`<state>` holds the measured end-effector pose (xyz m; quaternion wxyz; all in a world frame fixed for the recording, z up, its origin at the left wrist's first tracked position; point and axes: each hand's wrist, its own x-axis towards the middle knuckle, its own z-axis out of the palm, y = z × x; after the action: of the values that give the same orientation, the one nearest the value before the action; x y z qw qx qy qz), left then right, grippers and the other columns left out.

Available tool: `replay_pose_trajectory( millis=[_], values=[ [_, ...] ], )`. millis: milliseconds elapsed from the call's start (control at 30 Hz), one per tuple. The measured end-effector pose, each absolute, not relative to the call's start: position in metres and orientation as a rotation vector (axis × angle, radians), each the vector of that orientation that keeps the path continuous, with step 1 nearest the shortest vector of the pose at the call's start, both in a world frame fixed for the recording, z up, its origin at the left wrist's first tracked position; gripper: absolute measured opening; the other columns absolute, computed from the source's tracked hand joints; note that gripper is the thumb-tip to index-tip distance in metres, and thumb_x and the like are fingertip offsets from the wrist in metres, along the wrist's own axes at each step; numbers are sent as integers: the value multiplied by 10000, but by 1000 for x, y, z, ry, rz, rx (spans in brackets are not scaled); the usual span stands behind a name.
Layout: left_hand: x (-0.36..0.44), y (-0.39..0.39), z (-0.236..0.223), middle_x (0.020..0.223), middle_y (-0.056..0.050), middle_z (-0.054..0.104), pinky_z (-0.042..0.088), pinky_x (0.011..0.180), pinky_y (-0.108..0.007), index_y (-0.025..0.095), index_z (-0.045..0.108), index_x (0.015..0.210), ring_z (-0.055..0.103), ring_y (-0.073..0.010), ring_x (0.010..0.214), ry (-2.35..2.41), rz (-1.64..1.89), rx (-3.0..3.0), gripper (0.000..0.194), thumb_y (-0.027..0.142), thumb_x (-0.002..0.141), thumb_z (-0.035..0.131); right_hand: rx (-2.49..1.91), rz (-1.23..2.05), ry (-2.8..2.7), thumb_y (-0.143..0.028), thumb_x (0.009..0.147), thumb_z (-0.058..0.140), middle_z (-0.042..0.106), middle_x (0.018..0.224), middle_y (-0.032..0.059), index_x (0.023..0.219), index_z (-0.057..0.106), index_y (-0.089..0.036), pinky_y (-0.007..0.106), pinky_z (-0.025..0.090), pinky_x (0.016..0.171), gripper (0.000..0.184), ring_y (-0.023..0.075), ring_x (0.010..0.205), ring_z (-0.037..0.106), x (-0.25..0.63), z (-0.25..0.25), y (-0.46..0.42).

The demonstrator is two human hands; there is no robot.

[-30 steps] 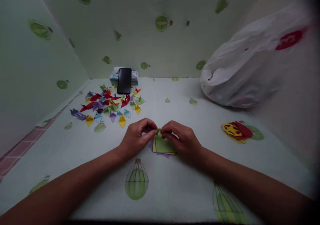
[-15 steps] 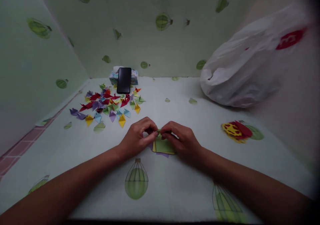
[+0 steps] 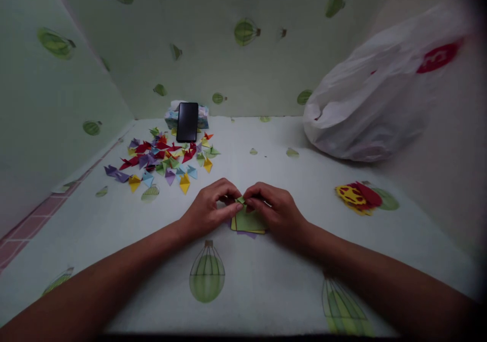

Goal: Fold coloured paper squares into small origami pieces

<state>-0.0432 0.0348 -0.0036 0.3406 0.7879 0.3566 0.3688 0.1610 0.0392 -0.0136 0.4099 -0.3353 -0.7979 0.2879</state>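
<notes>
Between my two hands is a small folded piece of green paper [image 3: 241, 200]. My left hand [image 3: 211, 206] pinches it between thumb and fingers. From the other side, the fingertips of my right hand [image 3: 276, 209] are closed on it too. Much of the folded paper is hidden by the fingers. Right below it lies a stack of square paper sheets [image 3: 249, 222], green on top, with yellow and purple edges showing. Part of the stack is covered by my right hand.
Many folded paper cranes [image 3: 160, 159] in several colours lie at the back left. Behind them a black phone [image 3: 187, 122] leans on a tissue box [image 3: 203, 117]. A white plastic bag [image 3: 365, 98] stands at the right, with red and yellow cut-outs [image 3: 357, 197] in front.
A little more of the folded green paper shows between the fingertips now. Both hands stay in nearly the same place, and the whole view has shifted slightly.
</notes>
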Motion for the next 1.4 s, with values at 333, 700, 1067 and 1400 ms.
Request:
replay_pose_trajectory(
  millis=[333, 700, 1067, 1400],
  values=[
    [-43, 36, -8, 879, -26, 625, 452, 722, -275, 163, 662, 919, 576, -149, 809, 969, 862, 1669, 134, 280, 869, 621, -917, 955, -1890, -171, 900, 554, 636, 693, -22, 931, 598, -190, 236, 469, 619, 56, 114, 623, 605, 160, -15, 40],
    [-39, 35, -13, 862, -22, 658, 466, 675, -263, 167, 635, 939, 609, -145, 761, 883, 835, 1363, 219, 304, 788, 715, -907, 1148, -1782, -198, 866, 567, 587, 688, -43, 1099, 533, -217, 249, 442, 572, 236, 122, 602, 569, 158, -14, 39],
    [-41, 33, -12, 772, -7, 650, 476, 679, -254, 162, 672, 967, 591, -125, 701, 835, 828, 1362, 196, 336, 894, 623, -939, 1434, -1625, -292, 840, 619, 588, 637, -23, 767, 527, -188, 252, 445, 557, 157, 114, 579, 554, 157, -10, 41],
    [-38, 33, -14, 740, 12, 625, 459, 635, -246, 158, 653, 896, 567, -110, 642, 883, 847, 1351, 173, 314, 832, 689, -975, 1510, -1594, -280, 837, 616, 560, 597, -41, 765, 517, -194, 226, 375, 491, 149, 97, 522, 500, 155, -7, 37]
  ],
)
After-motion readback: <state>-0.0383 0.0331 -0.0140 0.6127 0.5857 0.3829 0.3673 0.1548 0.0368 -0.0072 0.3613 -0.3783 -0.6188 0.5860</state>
